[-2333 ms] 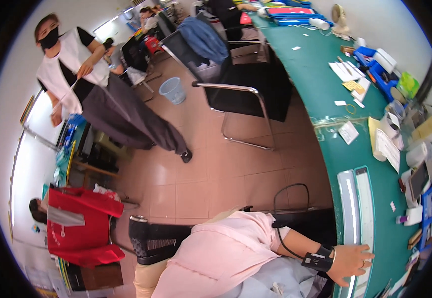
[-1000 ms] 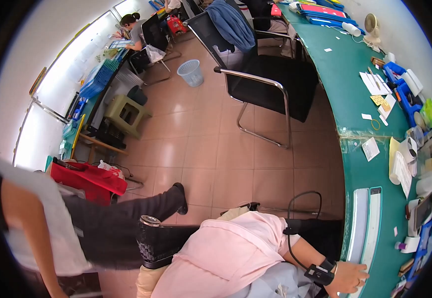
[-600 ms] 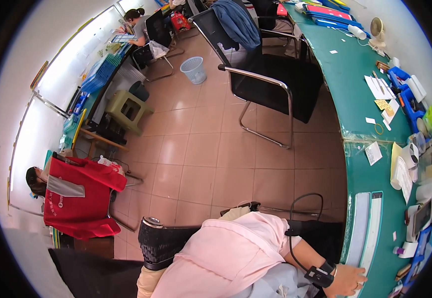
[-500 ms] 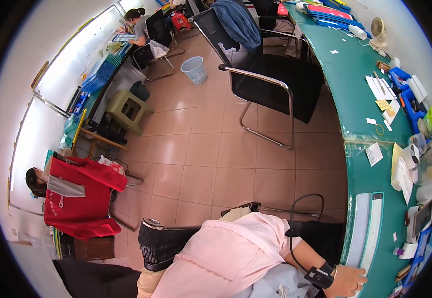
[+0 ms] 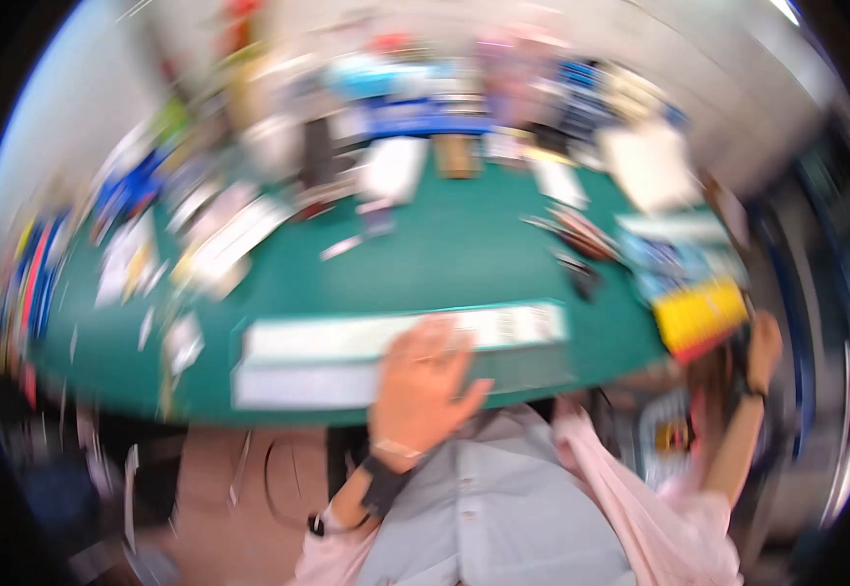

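Observation:
My left hand (image 5: 423,381) lies palm down with its fingers stretched out and its thumb apart, over the long flat tray-like piece (image 5: 337,338) with white strips and a teal edge. It covers part of that piece near the table's front edge. A dark band with a small box (image 5: 383,485) sits on my left wrist. Out to the right, my right hand (image 5: 765,344) is beside a yellow pad-like thing (image 5: 702,318) with a red edge. That hand is small and smeared, and its fingers cannot be made out.
The green table (image 5: 435,264) curves around me. White papers (image 5: 239,239) lie at left, and dark slim tools (image 5: 581,234) at right. A blue-and-white packet (image 5: 679,259) rests behind the yellow thing. Blue holders (image 5: 425,117) line the back. Everything there is blurred.
The view has swung from the room, with its chairs and floor, round to the green table. My left hand remains at the tray-like piece; my right hand has come into view.

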Motion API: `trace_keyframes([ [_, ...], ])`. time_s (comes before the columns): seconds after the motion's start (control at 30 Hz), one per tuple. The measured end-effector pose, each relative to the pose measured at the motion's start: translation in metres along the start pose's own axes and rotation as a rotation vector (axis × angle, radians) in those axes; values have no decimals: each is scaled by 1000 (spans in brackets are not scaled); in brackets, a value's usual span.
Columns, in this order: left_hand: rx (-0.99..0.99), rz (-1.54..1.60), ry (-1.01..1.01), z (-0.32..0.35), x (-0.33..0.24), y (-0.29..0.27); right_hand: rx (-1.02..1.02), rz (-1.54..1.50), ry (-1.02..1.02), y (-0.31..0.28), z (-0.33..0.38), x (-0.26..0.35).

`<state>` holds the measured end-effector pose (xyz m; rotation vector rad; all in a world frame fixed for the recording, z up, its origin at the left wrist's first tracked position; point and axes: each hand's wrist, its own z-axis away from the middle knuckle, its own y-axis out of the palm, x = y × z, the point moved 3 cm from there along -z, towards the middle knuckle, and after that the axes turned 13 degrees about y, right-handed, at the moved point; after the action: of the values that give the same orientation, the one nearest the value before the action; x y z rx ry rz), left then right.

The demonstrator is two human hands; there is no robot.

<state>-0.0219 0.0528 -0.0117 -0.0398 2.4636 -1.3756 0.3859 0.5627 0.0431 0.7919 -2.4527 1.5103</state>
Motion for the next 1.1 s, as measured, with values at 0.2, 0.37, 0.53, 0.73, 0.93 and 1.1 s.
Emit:
trace_keyframes([
  [0.2,103,-94,38,-10,-14,7,-48,-468,200,-50,37,-8],
  [0.37,137,-113,72,-12,-22,14,8,-750,315,-60,54,-27],
  [0.53,144,-111,57,-10,-26,12,14,-1074,252,-69,66,-21],
  [0.73,152,-135,55,-10,-26,12,-35,-1258,184,-95,81,-13],
  [0.93,161,-131,58,-12,-27,14,-170,-1247,23,-149,98,5],
  [1.1,155,-149,47,-8,-29,10,-306,-1291,3,-172,113,35],
])
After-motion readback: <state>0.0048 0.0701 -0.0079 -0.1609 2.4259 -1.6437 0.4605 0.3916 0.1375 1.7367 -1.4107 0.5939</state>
